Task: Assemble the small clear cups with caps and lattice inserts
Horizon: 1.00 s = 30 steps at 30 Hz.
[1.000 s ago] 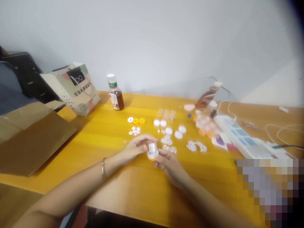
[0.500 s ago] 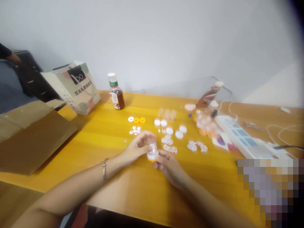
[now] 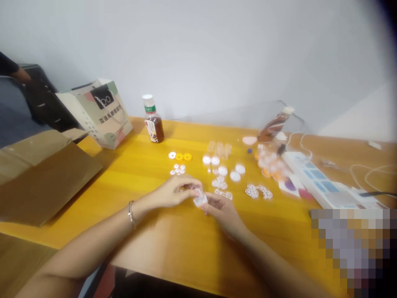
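Note:
Over the middle of the table, a small clear plastic container with a white part (image 3: 200, 198) is held between both hands. My left hand (image 3: 175, 191) grips its upper left side between thumb and fingers. On the lower right, my right hand (image 3: 223, 213) pinches it with thumb and fingertips. The container is tilted, and blur hides its details. Just beyond the hands lie small white discs (image 3: 177, 170), white openwork pieces (image 3: 219, 182) and larger white round parts (image 3: 222, 171). Yellow rings (image 3: 183, 157) are farther back, near clear cups (image 3: 219, 149).
An open cardboard box (image 3: 46, 182) and a paper bag (image 3: 102, 114) stand left. A bottle of dark drink (image 3: 154, 124) is at the back; another bottle (image 3: 274, 126) leans right. Clustered orange-white pieces (image 3: 270, 161) lie beside a white organiser (image 3: 316, 178) and cables (image 3: 359, 176).
The container has turned in my hands, so its orange bottom edge no longer shows. My left hand has flattened and shifted slightly. The view has moved a little.

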### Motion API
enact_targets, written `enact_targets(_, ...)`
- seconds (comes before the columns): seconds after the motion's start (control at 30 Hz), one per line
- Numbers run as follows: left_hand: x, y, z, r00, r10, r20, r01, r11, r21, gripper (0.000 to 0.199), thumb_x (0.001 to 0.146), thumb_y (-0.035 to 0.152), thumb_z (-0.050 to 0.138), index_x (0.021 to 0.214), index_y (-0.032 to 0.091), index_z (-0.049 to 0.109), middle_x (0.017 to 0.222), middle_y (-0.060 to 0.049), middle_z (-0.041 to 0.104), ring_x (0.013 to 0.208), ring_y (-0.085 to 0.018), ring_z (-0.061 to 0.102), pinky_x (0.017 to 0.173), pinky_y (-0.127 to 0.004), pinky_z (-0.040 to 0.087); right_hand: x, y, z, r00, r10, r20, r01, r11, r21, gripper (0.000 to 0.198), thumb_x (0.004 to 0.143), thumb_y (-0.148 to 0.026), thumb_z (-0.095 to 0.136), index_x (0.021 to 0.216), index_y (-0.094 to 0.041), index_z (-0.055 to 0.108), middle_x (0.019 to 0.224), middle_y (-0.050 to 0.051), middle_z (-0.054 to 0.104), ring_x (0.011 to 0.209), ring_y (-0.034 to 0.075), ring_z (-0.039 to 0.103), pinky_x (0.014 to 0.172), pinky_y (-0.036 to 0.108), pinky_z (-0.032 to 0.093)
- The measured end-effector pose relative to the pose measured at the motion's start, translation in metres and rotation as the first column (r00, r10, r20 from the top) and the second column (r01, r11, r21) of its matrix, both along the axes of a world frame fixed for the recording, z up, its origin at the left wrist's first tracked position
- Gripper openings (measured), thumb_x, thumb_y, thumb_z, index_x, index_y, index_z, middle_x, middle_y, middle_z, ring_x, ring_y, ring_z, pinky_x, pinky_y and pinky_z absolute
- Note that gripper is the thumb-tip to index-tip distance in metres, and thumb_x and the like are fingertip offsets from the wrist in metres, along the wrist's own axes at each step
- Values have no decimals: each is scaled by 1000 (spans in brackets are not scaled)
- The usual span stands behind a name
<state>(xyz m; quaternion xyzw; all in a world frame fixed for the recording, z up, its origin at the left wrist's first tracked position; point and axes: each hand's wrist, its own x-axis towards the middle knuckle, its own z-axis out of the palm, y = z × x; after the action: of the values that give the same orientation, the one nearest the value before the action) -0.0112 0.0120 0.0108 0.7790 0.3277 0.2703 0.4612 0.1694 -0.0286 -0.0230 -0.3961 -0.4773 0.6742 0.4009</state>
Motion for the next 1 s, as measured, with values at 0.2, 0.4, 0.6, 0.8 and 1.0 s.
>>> enact_targets(0.2, -3, -2, 5, 982, -146, 117, 157, 983, -94, 25, 86, 27, 44, 104, 16, 58, 95, -7, 60, 84, -15, 55, 74, -27, 44, -4, -7, -9, 941, 91, -326, -177, 954, -243, 25, 62, -40, 69, 65, -16, 62, 53, -5, 46, 45, 5, 32, 47, 20, 31)
enact_targets(0.4, -5, -4, 10, 976, -172, 136, 189, 974, -127, 31, 84, 24, 47, 115, 18, 53, 101, -9, 60, 90, -16, 56, 79, -29, 45, -4, -9, -2, 932, 85, -352, -180, 952, -246, 30, 59, -38, 73, 78, -16, 63, 65, -2, 53, 49, 5, 40, 50, 19, 34)
enact_targets(0.6, -1, -5, 6, 1000, 16, -16, -14, 991, 135, 25, 82, 28, 50, 102, 17, 59, 87, -5, 62, 76, -13, 55, 72, -26, 44, -1, -4, -2, 987, 101, -125, -118, 984, -134, 22, 66, -36, 68, 68, -16, 59, 56, -3, 54, 49, 7, 44, 49, 20, 33)
enact_targets(0.8, 9, -20, 0, 955, 250, -162, -189, 929, 318, 21, 80, 36, 51, 81, 17, 60, 68, -1, 57, 61, -10, 49, 58, -22, 38, -9, -6, 6, 998, 18, 60, -22, 997, 70, 14, 65, -30, 67, 73, -20, 62, 63, -3, 56, 58, 11, 48, 58, 24, 40)
enact_targets(1.0, -3, -11, 8, 985, 50, -163, -19, 982, 187, 31, 80, 33, 54, 108, 20, 54, 90, -4, 60, 76, -13, 53, 65, -23, 42, -3, -4, 4, 988, 108, 106, -112, 993, 31, 11, 69, -29, 64, 73, -19, 62, 57, -4, 53, 53, 9, 46, 56, 23, 39)
